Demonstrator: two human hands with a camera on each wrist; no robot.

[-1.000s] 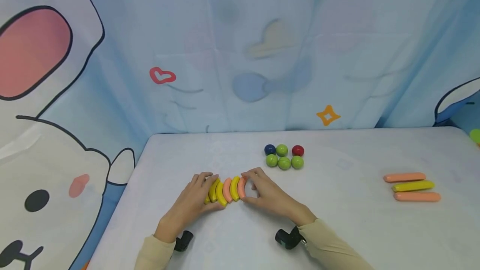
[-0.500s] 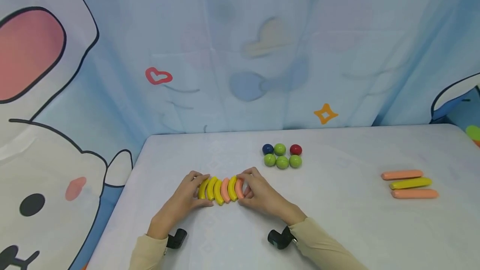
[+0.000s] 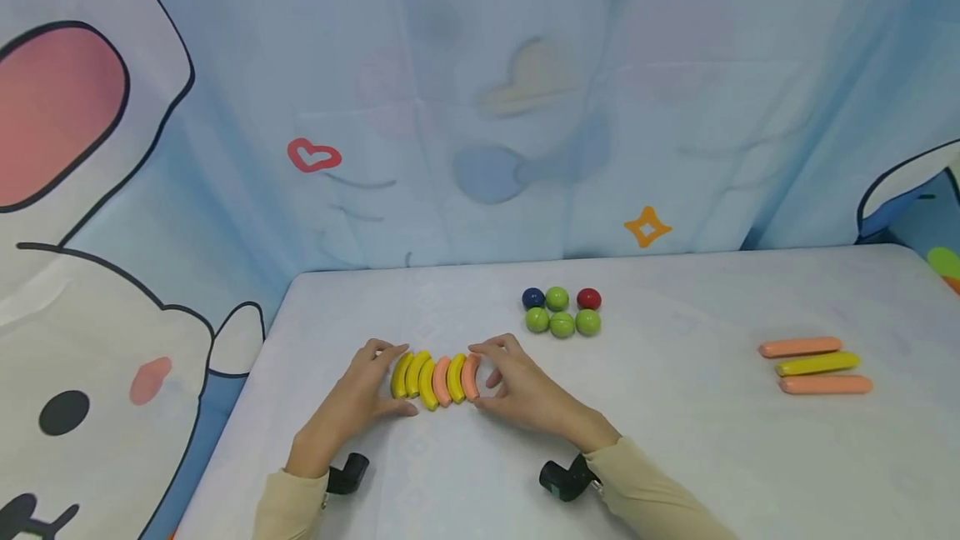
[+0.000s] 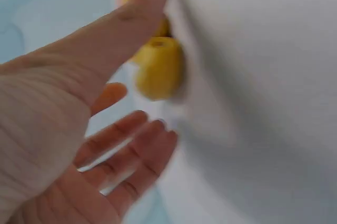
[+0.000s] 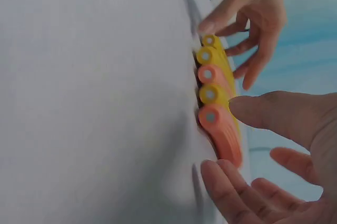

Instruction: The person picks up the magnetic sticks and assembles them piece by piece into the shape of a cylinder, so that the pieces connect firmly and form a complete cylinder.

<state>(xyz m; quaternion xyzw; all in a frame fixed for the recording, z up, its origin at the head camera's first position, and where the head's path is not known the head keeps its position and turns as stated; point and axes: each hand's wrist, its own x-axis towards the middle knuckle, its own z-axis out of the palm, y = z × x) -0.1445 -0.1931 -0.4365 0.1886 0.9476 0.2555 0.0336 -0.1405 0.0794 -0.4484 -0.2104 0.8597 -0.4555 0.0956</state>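
A side-by-side row of curved toy pieces lies on the white table in the head view, with several banana-like yellow pieces (image 3: 427, 384) and two orange pieces (image 3: 441, 382). My left hand (image 3: 352, 390) is at the row's left end, its index finger and thumb spread around the outermost yellow piece (image 4: 159, 70). In the left wrist view, the other fingers extend apart from the piece. My right hand (image 3: 525, 386) borders the opposite end, fingertips close to both tips of the last orange piece (image 5: 224, 134). Its fingers look loosely extended in the right wrist view.
Behind the row sit small balls: several green balls (image 3: 562, 324), a blue ball (image 3: 533, 298) and a red ball (image 3: 588, 298). Straight sticks lie at the right, two orange sticks (image 3: 826, 385) around a yellow stick (image 3: 817, 363). A printed curtain (image 3: 450, 107) hangs behind the table.
My left hand has moved left, uncovering the leftmost yellow piece. The right hand stays at the last orange piece; the whole view has shifted slightly.
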